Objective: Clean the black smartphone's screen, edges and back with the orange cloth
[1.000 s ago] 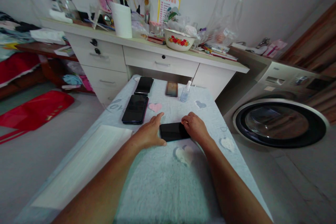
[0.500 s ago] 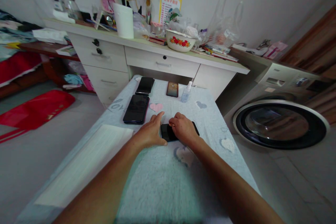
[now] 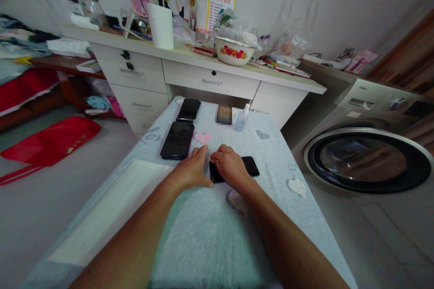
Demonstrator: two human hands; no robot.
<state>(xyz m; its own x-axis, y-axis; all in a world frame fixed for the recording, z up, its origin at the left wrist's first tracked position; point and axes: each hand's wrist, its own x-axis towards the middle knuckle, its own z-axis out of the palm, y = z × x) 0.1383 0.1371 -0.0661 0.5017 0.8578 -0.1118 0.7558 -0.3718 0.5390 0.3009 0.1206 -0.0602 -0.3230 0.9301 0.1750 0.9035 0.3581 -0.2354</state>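
Cloth (image 3: 203,244), pale and printed with hearts, runs nearest on my feed, spreading under both wrists, and a long white sheet (image 3: 111,212) lies on it, leftward of the left fingers and back toward the person. Farther up I have the left hand (image 3: 195,170), thumb and forefinger spread wide around the left end of a black phone (image 3: 251,166), which lies flat on the cloth between the two hands. The right hand (image 3: 232,167) is over that phone, fingers bunched together at its left part; whether they pinch something small I cannot tell. A second ago I had those fingers at the phone's right end; now they are near the left thumb, and the right end shows uncovered. The left hand keeps its place. Beyond the left fingertips, a bit leftward, lies a larger dark phone (image 3: 177,139), with another black device (image 3: 188,109) just behind it. Well past the right fingers stand a clear spray bottle (image 3: 241,122) and, left of it, a small brown item (image 3: 224,114), pixelated. Farthest ahead of both hands, a flowered bowl (image 3: 233,56) rests on the counter (image 3: 186,56).
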